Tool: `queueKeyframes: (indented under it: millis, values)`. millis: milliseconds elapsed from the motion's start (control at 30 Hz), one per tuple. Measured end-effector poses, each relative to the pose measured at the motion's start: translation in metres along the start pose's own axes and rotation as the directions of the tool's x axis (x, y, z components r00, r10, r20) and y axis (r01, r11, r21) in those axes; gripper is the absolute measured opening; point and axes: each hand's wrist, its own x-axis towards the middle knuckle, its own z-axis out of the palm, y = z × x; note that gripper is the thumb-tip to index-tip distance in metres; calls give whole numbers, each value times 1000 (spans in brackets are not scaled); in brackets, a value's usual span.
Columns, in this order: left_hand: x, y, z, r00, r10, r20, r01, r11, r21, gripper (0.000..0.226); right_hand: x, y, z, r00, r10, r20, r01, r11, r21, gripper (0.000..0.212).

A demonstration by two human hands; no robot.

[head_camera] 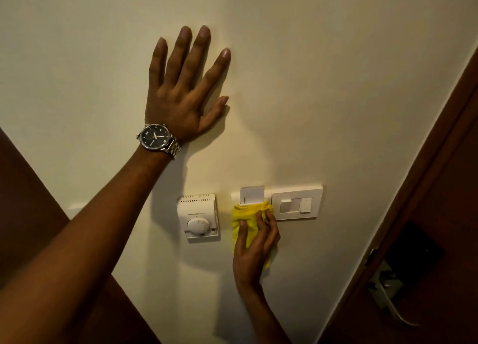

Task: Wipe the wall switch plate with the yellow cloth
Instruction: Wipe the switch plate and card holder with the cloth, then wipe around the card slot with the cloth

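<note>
A white wall switch plate (297, 204) is mounted low on the cream wall, with two rocker switches on its right part and a white key card (252, 195) standing in a slot on its left part. My right hand (254, 250) presses the yellow cloth (245, 220) flat against the plate's left part, just under the card. The cloth hides that part of the plate. My left hand (185, 84), with a metal watch on the wrist, lies flat on the wall above and to the left, fingers spread, holding nothing.
A white thermostat (199, 218) with a round dial sits just left of the cloth. A brown wooden door (434, 214) with a metal handle (388, 292) runs along the right. Dark brown wood (28, 214) fills the lower left.
</note>
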Motion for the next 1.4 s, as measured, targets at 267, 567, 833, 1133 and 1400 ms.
queueKeyframes:
  millis: [267,567,833,1133,1400]
  values:
    - [1,-1,3,1000,1,-14,-1,1000,1,68,9,-21,7,995,82,-58,-77,993,92,47]
    - [-1,0,3,1000,2,-12,-2,1000,-3,67,20,-27,10,993,45,-112,-33,994,107,34]
    - [4,-2,6,1000,22,-4,-22,1000,-13,67,9,-2,6,996,8,-92,-1,997,74,23]
    - [-2,12,-53,961,-47,272,137,937,-320,61,-32,8,-17,674,722,157,-729,615,302,16]
    - [-269,93,-223,220,-206,954,973,118,-199,100,-70,-13,-33,530,678,510,-844,480,240,23]
